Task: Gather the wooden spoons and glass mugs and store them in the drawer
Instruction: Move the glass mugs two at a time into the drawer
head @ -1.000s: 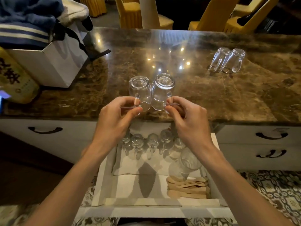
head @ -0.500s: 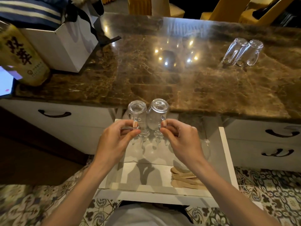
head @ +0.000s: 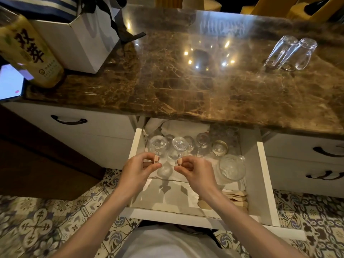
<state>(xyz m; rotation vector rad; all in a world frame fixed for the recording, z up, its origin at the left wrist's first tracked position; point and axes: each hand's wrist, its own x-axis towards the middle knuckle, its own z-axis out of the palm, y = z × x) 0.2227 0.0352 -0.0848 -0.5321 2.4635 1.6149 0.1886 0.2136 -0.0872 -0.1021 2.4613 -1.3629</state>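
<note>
My left hand [head: 138, 167] pinches the handle of a clear glass mug [head: 158, 144], and my right hand [head: 196, 169] pinches the handle of a second glass mug [head: 179, 144]. Both mugs are upside down, side by side, low inside the open white drawer [head: 263, 175], at its left. Several more glass mugs [head: 219, 147] stand in a row further back. A round glass vessel [head: 231, 169] lies at the drawer's right. A stack of wooden spoons [head: 236, 198] rests at the drawer's front right, partly behind my right forearm. Two glass mugs [head: 292, 53] stand upside down on the marble counter [head: 186, 86], far right.
A white paper bag [head: 81, 34] with striped cloth and a yellow bottle [head: 31, 51] stand at the counter's left, beside a lit phone [head: 9, 84]. Closed drawers with black handles flank the open one. Patterned floor tiles lie below.
Both hands have carried the two mugs down from the counter's front edge into the open drawer. The camera has tilted further downward.
</note>
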